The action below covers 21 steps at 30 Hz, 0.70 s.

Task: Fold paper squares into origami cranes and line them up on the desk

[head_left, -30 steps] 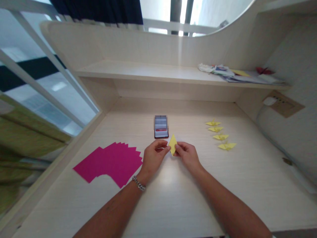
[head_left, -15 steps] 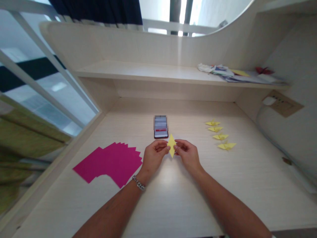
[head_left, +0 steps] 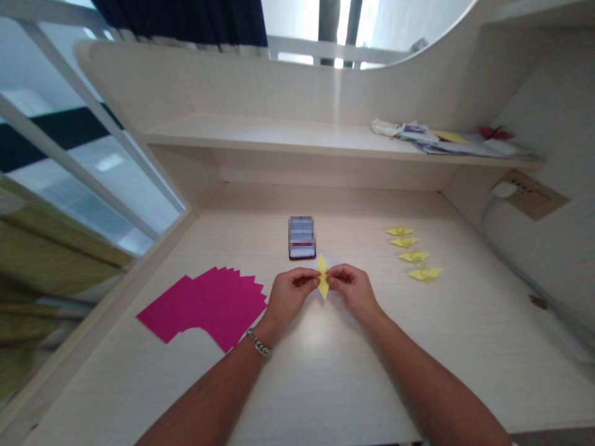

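Bridging left grip (head_left: pixel 289 296), right grip (head_left: pixel 357 291): paper (head_left: pixel 323 288)

One yellow folded diamond (head_left: pixel 322 284), four yellow paper figures (head_left: pixel 414 256), one phone (head_left: pixel 302 235), one bracelet (head_left: pixel 259 342)

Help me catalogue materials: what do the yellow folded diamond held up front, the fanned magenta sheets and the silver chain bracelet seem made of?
Yellow folded diamond: likely thin matte paper, given its crisp points. Fanned magenta sheets: probably matte paper or thin card; flat, with sharp corners. Silver chain bracelet: apparently polished metal, judging by bright glints on its links.
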Motion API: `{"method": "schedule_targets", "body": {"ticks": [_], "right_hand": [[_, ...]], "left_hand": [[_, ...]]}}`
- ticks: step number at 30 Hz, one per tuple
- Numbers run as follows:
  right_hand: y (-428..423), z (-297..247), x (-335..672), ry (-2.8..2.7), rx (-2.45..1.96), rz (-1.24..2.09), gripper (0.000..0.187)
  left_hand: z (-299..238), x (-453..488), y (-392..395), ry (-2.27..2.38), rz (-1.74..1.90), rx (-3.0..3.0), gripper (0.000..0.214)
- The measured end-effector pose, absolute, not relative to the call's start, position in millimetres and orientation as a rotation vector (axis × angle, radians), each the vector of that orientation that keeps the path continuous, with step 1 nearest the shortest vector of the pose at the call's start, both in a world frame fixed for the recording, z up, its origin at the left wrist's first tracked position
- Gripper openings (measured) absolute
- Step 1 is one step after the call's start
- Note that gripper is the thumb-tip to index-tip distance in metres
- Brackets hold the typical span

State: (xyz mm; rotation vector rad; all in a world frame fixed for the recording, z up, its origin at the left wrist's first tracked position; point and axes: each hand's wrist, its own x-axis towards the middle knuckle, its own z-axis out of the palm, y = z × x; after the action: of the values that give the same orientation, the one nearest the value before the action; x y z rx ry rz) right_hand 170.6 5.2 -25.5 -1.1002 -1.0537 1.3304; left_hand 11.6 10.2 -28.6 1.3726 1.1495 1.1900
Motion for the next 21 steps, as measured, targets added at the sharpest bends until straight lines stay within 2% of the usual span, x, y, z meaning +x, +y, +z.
{"method": "schedule_targets", "body": {"ticks": [5, 11, 21], "right_hand": [[5.5, -24.0, 172.4, -0.958, -1.094, 1.477, 0.017], [6.6, -25.5, 171.3, -1.028, -1.186, 1.357, 0.023], [8.0, -37.7, 168.8, -1.121, -1.216, 1.199, 0.026]], "left_hand": [[-28.8, 10.4, 9.9, 1.180, 1.176, 1.451, 0.012], [-25.2, 12.0, 8.6, 1.064, 1.167, 1.308, 0.009], [-28.6, 19.6, 6.5, 1.097, 1.172, 1.253, 0.024]]}}
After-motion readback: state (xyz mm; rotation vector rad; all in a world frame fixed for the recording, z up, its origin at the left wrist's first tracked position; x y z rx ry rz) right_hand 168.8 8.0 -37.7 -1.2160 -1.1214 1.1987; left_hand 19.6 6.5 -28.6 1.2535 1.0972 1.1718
